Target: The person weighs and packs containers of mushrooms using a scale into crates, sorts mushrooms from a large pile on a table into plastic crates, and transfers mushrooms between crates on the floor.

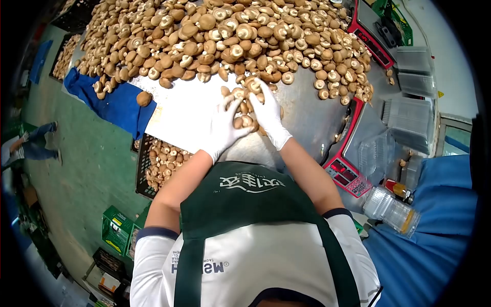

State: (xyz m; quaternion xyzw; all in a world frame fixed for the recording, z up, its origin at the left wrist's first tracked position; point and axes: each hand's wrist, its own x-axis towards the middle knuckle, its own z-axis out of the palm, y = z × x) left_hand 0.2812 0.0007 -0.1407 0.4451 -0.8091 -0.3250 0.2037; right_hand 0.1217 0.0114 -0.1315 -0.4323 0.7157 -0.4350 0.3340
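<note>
While our gloved left hand [222, 128] curves along one side of a few mushrooms [245, 122], thumb spread from its fingers, our right hand [268, 115] bends around the other side, fingertips against one of them; we cannot tell whether it pinches. These mushrooms lie between our two hands on the table [307, 117]. Just beyond our fingertips we see a broad pile [225, 36] of more. Well left of our left hand lies a blue cloth [110, 107], and nearer us, a filled crate [141, 174]. Right of our right hand sits a red scale [343, 171], with clear boxes [409, 123] farther out.
</note>
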